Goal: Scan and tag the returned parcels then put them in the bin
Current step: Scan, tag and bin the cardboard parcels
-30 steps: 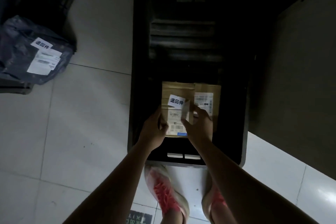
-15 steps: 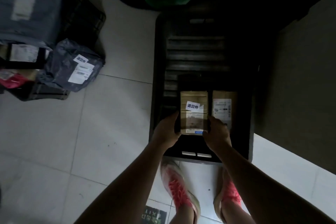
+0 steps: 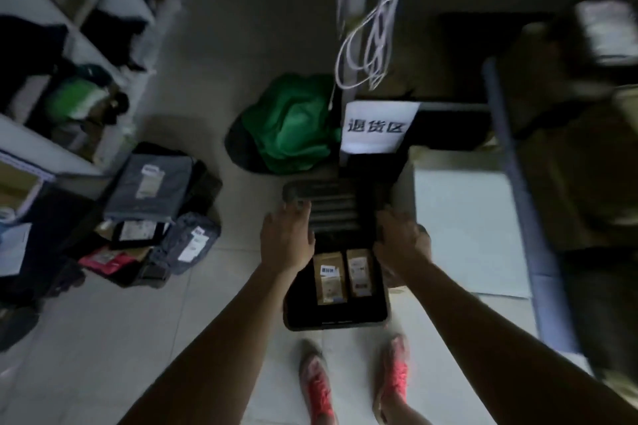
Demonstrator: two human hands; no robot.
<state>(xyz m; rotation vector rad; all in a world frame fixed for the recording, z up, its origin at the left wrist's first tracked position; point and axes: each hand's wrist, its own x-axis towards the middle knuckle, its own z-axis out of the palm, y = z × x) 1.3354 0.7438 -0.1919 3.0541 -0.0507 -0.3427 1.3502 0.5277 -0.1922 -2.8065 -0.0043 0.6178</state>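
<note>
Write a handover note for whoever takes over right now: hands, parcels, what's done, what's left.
Left hand: open, empty, over the bin's left side.
Right hand: at the bin's right rim, holding no parcel; too blurred to tell whether the fingers grip the rim.
Parcels: left parcel and right parcel lie flat, side by side, in the bin. The left one shows a white tag; on the right one I see only a label.
Done: both are binned.
Left: probably the pile on the floor to the left. It is too blurred to tell whether those are tagged.
</note>
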